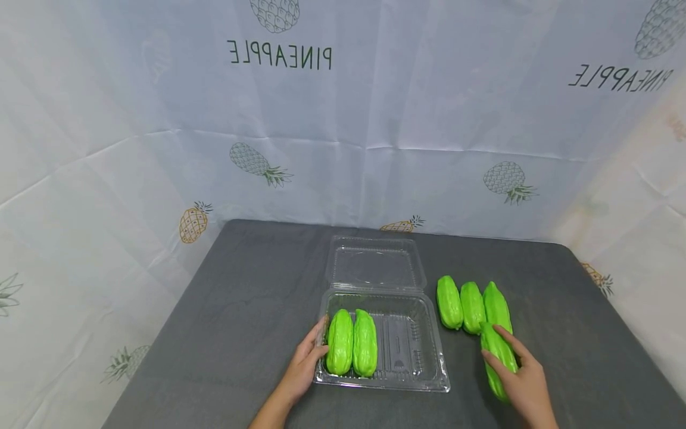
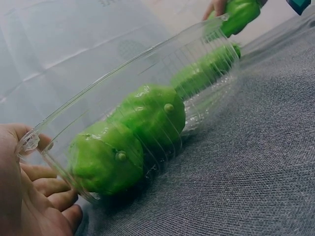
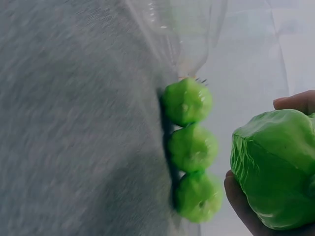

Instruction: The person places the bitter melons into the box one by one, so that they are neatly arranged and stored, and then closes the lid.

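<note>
A clear plastic clamshell container (image 1: 407, 381) lies on the table, its lid (image 1: 375, 262) folded back. Two bright green ridged gourds (image 1: 340, 342) (image 1: 365, 344) lie side by side in its left half. My left hand (image 1: 302, 366) holds the container's left edge, thumb at the rim and fingers along the outer wall, as the left wrist view shows. To the right of the container, my right hand (image 1: 522, 378) grips another green gourd (image 1: 495, 363) between thumb and fingers; that gourd (image 3: 275, 167) is close up in the right wrist view.
Three more green gourds (image 1: 449, 302) (image 1: 472, 307) (image 1: 496, 307) lie in a row on the dark grey table (image 1: 257, 286), right of the container. A white curtain (image 1: 343, 107) with pineapple prints hangs behind the table and along its sides.
</note>
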Motion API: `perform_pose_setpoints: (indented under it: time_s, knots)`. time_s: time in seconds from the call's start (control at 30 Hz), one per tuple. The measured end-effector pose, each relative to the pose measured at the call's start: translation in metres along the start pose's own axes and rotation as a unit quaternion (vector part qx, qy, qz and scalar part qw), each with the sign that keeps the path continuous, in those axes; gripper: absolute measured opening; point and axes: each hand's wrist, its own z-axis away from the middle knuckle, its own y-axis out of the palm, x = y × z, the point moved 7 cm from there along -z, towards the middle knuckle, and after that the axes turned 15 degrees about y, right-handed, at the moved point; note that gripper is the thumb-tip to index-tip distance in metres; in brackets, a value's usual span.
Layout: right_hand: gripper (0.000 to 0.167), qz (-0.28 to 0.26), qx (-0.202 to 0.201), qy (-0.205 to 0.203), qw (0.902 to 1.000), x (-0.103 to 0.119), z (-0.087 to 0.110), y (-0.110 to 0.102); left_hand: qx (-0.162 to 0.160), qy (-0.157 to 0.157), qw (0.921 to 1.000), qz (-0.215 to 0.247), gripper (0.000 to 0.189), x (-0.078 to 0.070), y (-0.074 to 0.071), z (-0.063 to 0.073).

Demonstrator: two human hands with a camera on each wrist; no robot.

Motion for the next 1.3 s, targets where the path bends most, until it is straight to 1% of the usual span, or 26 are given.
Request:
perform_pose_setpoints:
  time_s: [0.13,0.3,0.47,0.6,0.7,0.77,0.9,1.07,1.2,1.3]
  knots:
    - [0.064,-0.008,0.005,-0.014,0.9999,0.011,0.002,0.004,-0.001,0.0,1.0,-0.002,0.057,-0.001,0.0,0.0]
    - [0.062,-0.019,0.018,-0.048,0.9985,0.028,0.006,0.011,0.001,-0.001,1.0,-0.006,0.057,-0.001,-0.001,0.001]
    - [0.057,-0.029,0.024,-0.056,0.9977,0.042,0.007,0.021,-0.002,-0.001,0.9999,-0.014,0.057,0.0,-0.001,0.001]
    - [0.056,-0.063,0.05,-0.06,0.995,0.052,0.008,0.03,0.002,-0.003,0.9998,-0.018,0.058,0.0,0.0,0.001]
    - [0.057,-0.091,0.076,-0.068,0.9906,0.06,0.009,0.036,0.003,-0.004,0.9998,-0.018,0.058,0.001,0.0,0.0]
    - [0.057,-0.098,0.086,-0.075,0.9886,0.065,0.01,0.038,0.002,-0.005,0.9998,-0.017,0.057,0.001,0.0,0.0]
    - [0.056,-0.099,0.098,-0.093,0.9859,0.073,0.01,0.044,0.001,-0.006,0.9999,-0.015,0.057,0.001,0.0,0.0]
    - [0.055,-0.09,0.114,-0.099,0.9844,0.077,0.014,0.055,0.0,-0.006,0.9999,-0.011,0.057,0.001,0.0,0.0]
    - [0.055,-0.085,0.119,-0.112,0.9829,0.082,0.019,0.063,-0.001,-0.006,0.9999,-0.012,0.057,0.001,0.0,0.0]
    - [0.054,-0.081,0.115,-0.122,0.9826,0.087,0.022,0.068,-0.002,-0.003,0.9999,-0.015,0.057,0.001,0.0,0.0]
